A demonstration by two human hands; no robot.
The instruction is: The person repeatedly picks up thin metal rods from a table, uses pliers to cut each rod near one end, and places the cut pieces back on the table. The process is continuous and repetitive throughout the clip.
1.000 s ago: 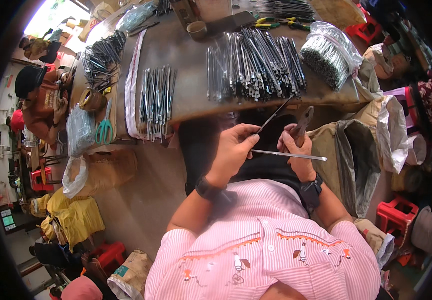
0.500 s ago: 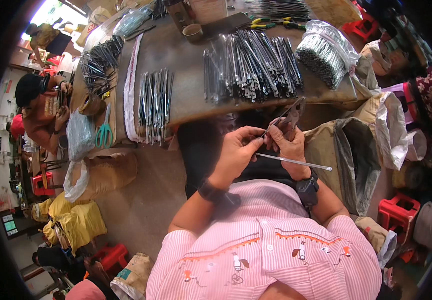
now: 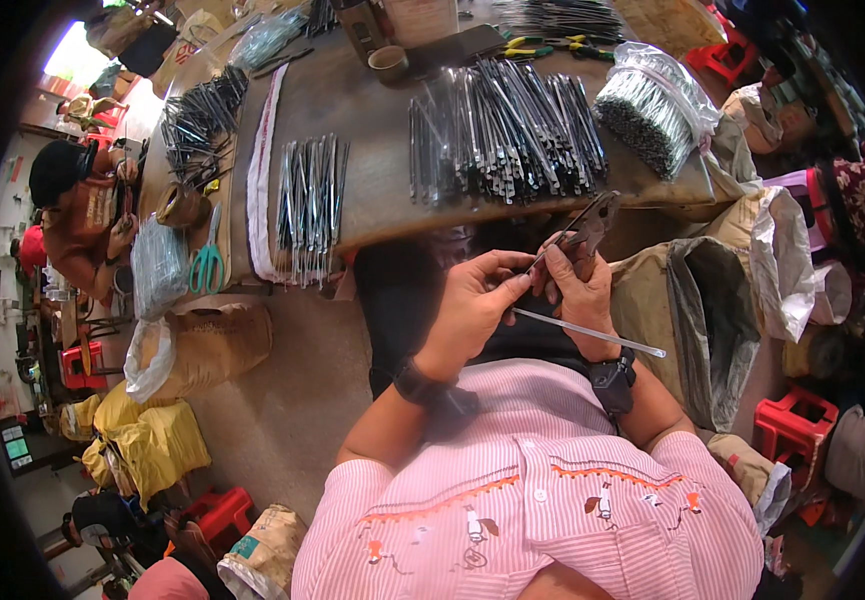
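My two hands work close together in front of the table's near edge. My left hand (image 3: pixel 477 300) pinches a thin dark metal piece between thumb and fingertips, beside the other hand. From under its fingers a slim, shiny metal strip (image 3: pixel 592 331) runs right, across my right wrist, with a flat end. My right hand (image 3: pixel 580 295) is closed round a pair of pliers (image 3: pixel 600 212); their metal jaws point up and to the right. The fingers hide most of the handles, and I cannot tell what the jaws grip.
On the table (image 3: pixel 377 150) lie a big pile of metal strips (image 3: pixel 512 130), a smaller pile (image 3: pixel 309 205) and a plastic-wrapped bundle (image 3: pixel 657 110). Teal scissors (image 3: pixel 208 265) lie left, near a seated person (image 3: pixel 87 215). An open sack (image 3: pixel 712 330) stands right, by a red stool (image 3: pixel 797 430).
My hands keep nearly the same pose, with the pliers and the strip shifted only slightly. At the left, the seated person's hands have moved a little.
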